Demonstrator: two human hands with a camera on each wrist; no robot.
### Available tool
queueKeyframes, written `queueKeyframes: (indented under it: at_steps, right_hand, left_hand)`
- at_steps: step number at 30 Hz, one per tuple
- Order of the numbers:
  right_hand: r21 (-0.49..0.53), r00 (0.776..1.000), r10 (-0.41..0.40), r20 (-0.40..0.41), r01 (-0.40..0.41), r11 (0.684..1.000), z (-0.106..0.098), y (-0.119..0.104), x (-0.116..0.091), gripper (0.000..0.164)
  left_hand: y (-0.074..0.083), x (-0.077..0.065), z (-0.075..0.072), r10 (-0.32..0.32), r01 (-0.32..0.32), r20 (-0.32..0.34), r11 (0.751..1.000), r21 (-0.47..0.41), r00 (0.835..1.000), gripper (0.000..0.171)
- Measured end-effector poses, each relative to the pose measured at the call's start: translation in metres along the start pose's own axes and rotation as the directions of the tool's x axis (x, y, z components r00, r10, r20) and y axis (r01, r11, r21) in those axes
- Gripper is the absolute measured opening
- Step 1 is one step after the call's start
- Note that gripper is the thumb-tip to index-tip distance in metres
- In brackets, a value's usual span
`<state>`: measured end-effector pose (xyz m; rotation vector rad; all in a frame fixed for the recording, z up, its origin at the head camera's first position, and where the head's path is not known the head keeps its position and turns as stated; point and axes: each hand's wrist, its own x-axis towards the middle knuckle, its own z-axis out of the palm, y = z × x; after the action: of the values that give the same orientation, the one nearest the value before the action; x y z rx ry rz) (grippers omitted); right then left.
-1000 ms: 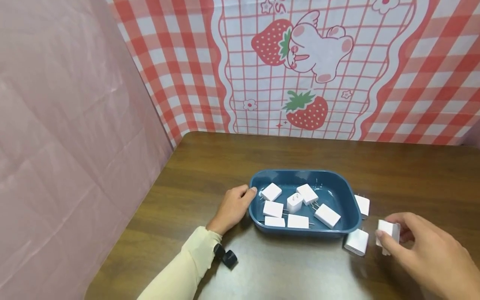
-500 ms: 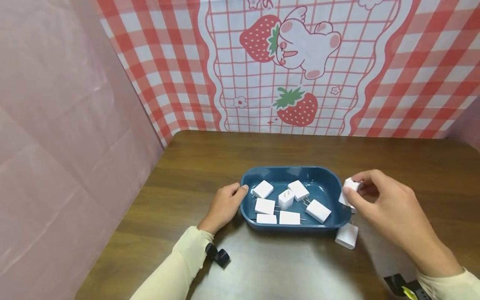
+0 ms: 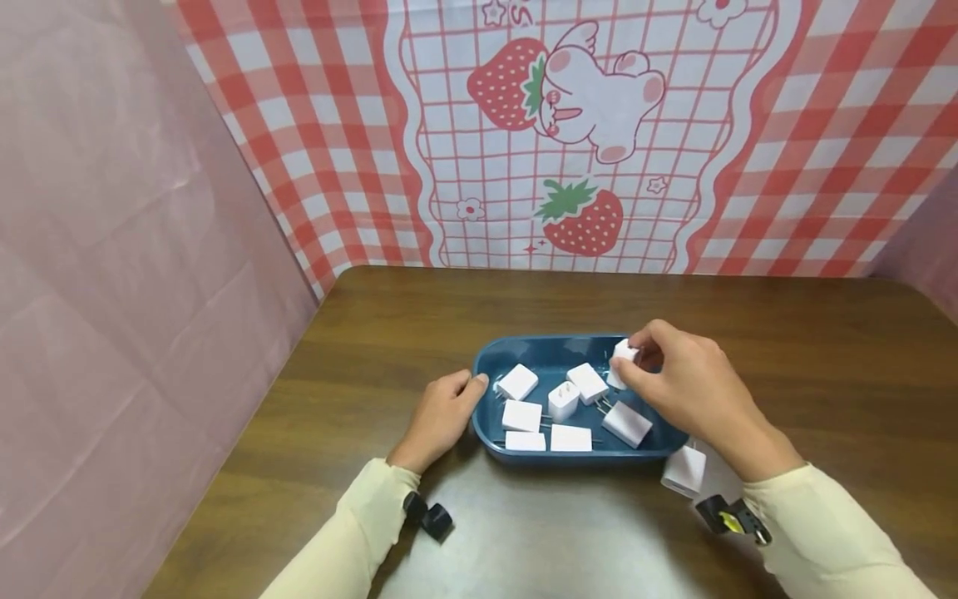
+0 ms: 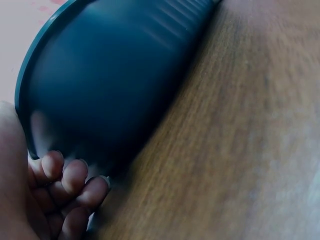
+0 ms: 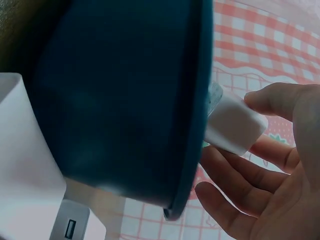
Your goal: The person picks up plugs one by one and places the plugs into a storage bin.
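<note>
Toward the table's right half stands a blue plastic tub [image 3: 505, 456] holding several white USB chargers [image 3: 571, 438] with two-pin plugs. My left hand [image 3: 441, 416] grips its left end, thumb at the rim and fingers [image 4: 75, 177] curled against the outer wall. Over the right part of the tub, my right hand [image 3: 692, 387] pinches another white USB charger [image 3: 623, 366] between thumb and fingers. In the right wrist view, this held charger [image 5: 236, 125] appears just beyond the tub's rim [image 5: 200, 100].
One white charger [image 3: 684, 471] lies on the brown table [image 3: 389, 333] by the tub's right front corner. Two chargers outside the tub show in the right wrist view, a large near one [image 5: 27, 160] and one with its USB port visible [image 5: 75, 225]. A checked cloth [image 3: 337, 150] hangs behind.
My right hand has carried the charger leftward from the table at the right, past the tub's right rim, to over the tub. My left hand keeps its grip; the head view has shifted slightly.
</note>
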<state>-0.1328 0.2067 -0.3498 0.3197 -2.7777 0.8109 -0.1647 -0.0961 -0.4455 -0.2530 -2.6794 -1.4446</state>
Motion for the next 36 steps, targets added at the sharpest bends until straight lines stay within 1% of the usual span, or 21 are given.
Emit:
queueKeyframes:
  at_steps: [11, 18, 26, 31, 36]
  right_hand:
    - [-0.029, 0.998, -0.011, 0.060, 0.012, 1.000, 0.011, -0.007, 0.011, 0.039]
    - [-0.045, 0.998, -0.016, 0.068, 0.019, 0.999, 0.020, -0.012, 0.018, 0.038]
    - [-0.045, 0.994, -0.002, 0.106, 0.007, 0.999, 0.026, -0.016, 0.022, 0.039]
    - [-0.052, 0.991, -0.031, 0.131, 0.038, 0.998, 0.034, -0.020, 0.025, 0.037]
    - [-0.060, 0.987, -0.048, 0.153, 0.057, 0.997, 0.038, -0.024, 0.026, 0.036]
  left_hand:
    - [0.000, 0.000, -0.002, -0.001, 0.001, 0.005, 1.000, -0.013, 1.000, 0.042]
    - [-0.001, -0.001, -0.003, -0.003, 0.003, 0.005, 1.000, -0.024, 1.000, 0.042]
    - [0.000, 0.000, -0.002, 0.003, -0.003, 0.005, 1.000, -0.008, 1.000, 0.043]
    - [0.000, 0.000, -0.001, 0.007, -0.007, -0.003, 1.000, -0.011, 1.000, 0.043]
    - [-0.001, 0.000, -0.002, 0.013, -0.013, -0.005, 1.000, -0.016, 1.000, 0.044]
